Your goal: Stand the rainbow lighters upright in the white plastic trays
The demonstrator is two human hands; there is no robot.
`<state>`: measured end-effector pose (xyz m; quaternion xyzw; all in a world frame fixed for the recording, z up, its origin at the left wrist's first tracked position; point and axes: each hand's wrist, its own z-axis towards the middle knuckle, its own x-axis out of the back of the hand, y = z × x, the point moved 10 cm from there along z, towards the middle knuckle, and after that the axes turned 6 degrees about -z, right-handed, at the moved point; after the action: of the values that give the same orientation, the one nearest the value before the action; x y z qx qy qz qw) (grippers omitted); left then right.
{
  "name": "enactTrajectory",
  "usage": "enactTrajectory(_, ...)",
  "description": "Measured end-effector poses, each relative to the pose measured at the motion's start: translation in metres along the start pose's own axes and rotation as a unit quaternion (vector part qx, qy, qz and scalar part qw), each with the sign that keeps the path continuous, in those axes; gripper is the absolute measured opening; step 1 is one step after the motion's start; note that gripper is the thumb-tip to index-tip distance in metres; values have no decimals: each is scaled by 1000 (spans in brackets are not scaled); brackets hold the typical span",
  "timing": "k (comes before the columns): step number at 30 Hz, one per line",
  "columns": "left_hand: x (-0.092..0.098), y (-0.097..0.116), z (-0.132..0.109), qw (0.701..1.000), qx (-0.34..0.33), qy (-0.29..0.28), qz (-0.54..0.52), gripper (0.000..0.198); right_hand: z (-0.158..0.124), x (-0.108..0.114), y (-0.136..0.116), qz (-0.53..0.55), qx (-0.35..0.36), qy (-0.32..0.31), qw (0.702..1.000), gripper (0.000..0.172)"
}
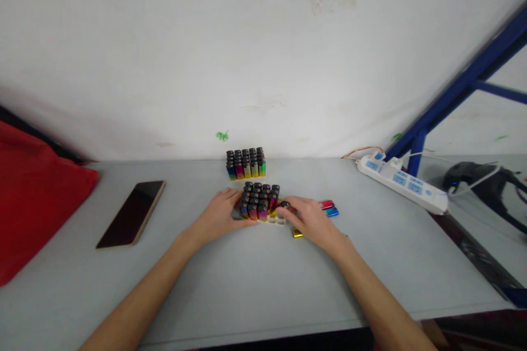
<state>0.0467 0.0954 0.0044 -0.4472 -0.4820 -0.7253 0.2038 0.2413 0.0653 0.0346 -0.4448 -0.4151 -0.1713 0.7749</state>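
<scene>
Several lighters [254, 209] with black tops and shiny coloured bodies stand upright in a pale tray [272, 221], whose front right corner shows bare holes. Against the tray's left side is my left hand [220, 210], its fingers and thumb closed around that end. My right hand [312, 220], at the right side, pinches a black-topped lighter [284, 205] over the tray; the fingers hide part of it. Partly under and beside this hand lie loose lighters: a gold one [297, 233], a red one [326, 204] and a blue one [331, 211].
Behind the tray, near the wall, stands another block of upright lighters [246, 164]. A phone [132, 214] and a red cloth item [37, 192] are at the left. A white power strip [403, 184], a black device [486, 186] and a blue metal frame [448, 93] occupy the right.
</scene>
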Motion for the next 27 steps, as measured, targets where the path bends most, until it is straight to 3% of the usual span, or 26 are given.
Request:
enactTrajectory(5, 0, 3, 0, 1000, -4, -6, -3, 59, 3, -8, -12, -125, 28, -23, 991, 42)
enactTrajectory(9, -1, 1, 0, 1000, 2, -5, 0, 57, 8, -19, -11, -196, -16, -44, 979, 36)
enactTrajectory(12, -1, -1, 1, 1000, 5, 1, 4, 59, 8, -22, -11, -176, -20, -58, 983, 36)
enactTrajectory(15, 0, -1, 1, 1000, -1, 4, 3, 61, 4, -12, -8, -70, 9, -66, 995, 33)
enactTrajectory(18, -1, -2, 1, 1000, 3, -1, 7, 62, -4, 19, 18, 5, -17, -34, 999, 28)
enactTrajectory(21, -2, -3, 1, 1000, 6, -10, 13, 62, -17, 49, 58, -10, -47, -5, 999, 23)
enactTrajectory(24, -2, -2, 1, 1000, 3, -12, 12, 62, -30, 61, 95, 4, -72, -23, 997, 29)
enactTrajectory(27, -2, -1, 1, 1000, 1, -11, 13, 61, -38, 61, 116, 18, -101, -41, 994, 31)
